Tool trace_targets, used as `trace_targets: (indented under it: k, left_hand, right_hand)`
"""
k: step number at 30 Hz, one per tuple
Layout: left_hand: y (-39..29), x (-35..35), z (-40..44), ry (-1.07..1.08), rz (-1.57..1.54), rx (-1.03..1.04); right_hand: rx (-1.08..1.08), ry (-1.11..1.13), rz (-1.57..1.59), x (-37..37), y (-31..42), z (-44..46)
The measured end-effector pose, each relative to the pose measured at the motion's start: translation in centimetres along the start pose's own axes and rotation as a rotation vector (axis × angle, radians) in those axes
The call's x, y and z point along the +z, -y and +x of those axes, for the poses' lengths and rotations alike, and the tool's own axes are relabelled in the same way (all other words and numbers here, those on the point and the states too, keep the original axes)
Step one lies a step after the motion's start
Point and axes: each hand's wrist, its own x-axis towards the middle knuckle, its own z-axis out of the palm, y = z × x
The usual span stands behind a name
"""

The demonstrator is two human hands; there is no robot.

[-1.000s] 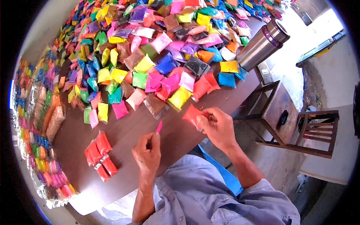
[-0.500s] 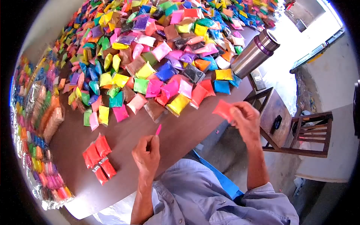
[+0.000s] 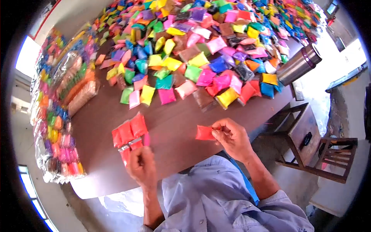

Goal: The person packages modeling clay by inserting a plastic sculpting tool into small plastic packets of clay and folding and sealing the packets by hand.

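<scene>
My right hand (image 3: 233, 140) pinches one end of a small red packet (image 3: 204, 132) and holds it above the table's front part. Closed in a pinch, my left hand (image 3: 142, 167) grips a thin pink strip (image 3: 146, 139) that sticks up past the fingertips; its exact kind I cannot make out. Right by that hand, several red packets (image 3: 130, 130) lie grouped in two rows on the brown table (image 3: 174, 121). The hand partly covers the nearer row, and I cannot tell whether it touches them.
A large heap of multicoloured packets (image 3: 197, 60) covers the table's far side. Clear bags of packets (image 3: 79, 91) line the left edge. A steel flask (image 3: 298, 65) leans at the right of the heap. Beyond the right edge stand a wooden stand (image 3: 299, 133) and a slatted wooden chair (image 3: 338, 158).
My view has turned left. My left hand has come to the group of red packets with the pink strip. My right hand has brought its red packet inward over the table.
</scene>
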Motion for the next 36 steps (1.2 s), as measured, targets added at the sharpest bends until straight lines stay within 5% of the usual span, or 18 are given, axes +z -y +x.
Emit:
trace_targets:
  k: [5,11,15,36]
  left_hand:
    - [7.0,-7.9,2.2,-0.319,0.192,-0.227]
    - [15.5,-13.3,1.6,-0.362,0.475,-0.12]
    - [16.2,-13.0,1.5,-0.359,0.555,-0.033]
    - [14.6,-13.1,2.0,-0.346,0.553,-0.145]
  right_hand:
    - [-0.004,0.06,-0.029,3.0,-0.8,0.8]
    - [-0.245,0.084,-0.235,5.0,-0.3,0.8]
    - [-0.552,0.031,-0.436,5.7,-1.8,0.8]
    - [-0.683,0.043,-0.61,5.6,-3.5,-0.9]
